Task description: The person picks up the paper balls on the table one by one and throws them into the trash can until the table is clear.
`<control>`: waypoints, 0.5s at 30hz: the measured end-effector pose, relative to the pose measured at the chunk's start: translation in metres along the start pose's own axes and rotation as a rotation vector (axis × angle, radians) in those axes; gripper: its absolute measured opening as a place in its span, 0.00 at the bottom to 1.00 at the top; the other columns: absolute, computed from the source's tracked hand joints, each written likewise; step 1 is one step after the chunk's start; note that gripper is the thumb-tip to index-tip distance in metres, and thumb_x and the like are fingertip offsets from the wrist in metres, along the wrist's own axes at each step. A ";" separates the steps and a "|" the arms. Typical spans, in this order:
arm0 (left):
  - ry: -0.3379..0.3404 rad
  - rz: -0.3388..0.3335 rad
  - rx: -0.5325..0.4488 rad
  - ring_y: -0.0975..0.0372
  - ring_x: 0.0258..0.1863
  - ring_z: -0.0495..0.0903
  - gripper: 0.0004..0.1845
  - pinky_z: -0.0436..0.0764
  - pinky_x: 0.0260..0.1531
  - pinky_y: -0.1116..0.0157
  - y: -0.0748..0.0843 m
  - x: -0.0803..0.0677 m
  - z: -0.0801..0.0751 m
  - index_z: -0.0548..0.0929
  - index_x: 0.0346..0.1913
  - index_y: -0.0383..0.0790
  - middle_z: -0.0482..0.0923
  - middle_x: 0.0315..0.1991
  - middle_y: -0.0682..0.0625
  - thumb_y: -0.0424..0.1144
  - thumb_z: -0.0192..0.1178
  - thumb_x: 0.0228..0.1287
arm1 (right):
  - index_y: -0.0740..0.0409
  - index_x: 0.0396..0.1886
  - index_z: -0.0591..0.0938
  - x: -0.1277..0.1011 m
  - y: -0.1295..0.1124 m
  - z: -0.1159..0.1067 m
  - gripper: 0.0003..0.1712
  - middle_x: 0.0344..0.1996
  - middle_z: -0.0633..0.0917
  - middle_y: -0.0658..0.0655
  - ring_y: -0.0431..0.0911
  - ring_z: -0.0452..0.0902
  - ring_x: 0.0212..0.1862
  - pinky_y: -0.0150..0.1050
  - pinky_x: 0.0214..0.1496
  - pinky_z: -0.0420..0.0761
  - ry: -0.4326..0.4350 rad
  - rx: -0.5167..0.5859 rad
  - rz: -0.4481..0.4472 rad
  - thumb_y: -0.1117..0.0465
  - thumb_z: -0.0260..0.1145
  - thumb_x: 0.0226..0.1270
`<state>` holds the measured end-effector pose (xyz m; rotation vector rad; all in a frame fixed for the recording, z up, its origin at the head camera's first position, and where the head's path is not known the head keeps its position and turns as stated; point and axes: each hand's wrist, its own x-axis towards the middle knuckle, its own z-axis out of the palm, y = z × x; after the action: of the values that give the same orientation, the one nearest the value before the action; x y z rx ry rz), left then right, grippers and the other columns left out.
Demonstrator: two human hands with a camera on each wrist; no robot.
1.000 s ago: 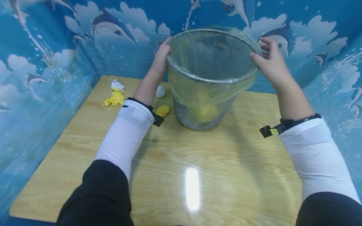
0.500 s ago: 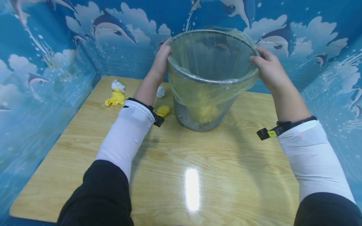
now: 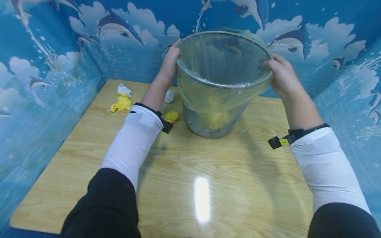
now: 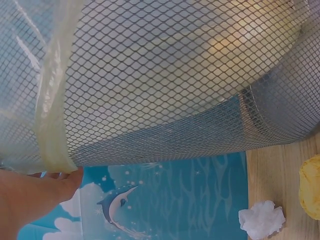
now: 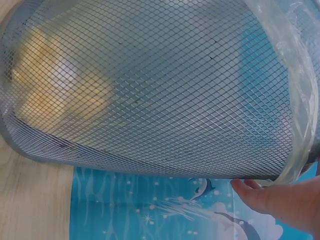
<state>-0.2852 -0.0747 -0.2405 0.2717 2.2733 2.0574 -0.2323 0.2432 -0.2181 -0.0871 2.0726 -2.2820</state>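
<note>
A round grey wire-mesh bin [image 3: 194, 124] stands on the pale wood-grained table [image 3: 166, 185], a translucent yellow-green plastic liner [image 3: 190, 94] folded over its rim. My left hand [image 3: 170, 61] and right hand [image 3: 282, 74] grip bin and liner at opposite sides of the rim, probably to steady both. Crumpled yellow paper balls [image 3: 121, 103] and crumpled white paper balls [image 3: 169, 96] lie to the left. Mesh and film blur the yellow lumps [image 5: 42, 82] inside, too indistinct to count; my left fingertips are mostly hidden.
</note>
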 end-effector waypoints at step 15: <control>-0.004 -0.027 -0.001 0.70 0.75 0.41 0.33 0.60 0.55 0.68 0.000 0.001 -0.001 0.47 0.78 0.58 0.40 0.77 0.64 0.43 0.32 0.69 | 0.60 0.75 0.53 0.001 0.006 0.002 0.33 0.56 0.68 0.51 0.44 0.67 0.56 0.29 0.47 0.78 0.000 0.008 0.013 0.64 0.45 0.71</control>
<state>-0.2860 -0.0757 -0.2402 0.2437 2.2602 2.0435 -0.2335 0.2406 -0.2236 -0.0722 2.0582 -2.2821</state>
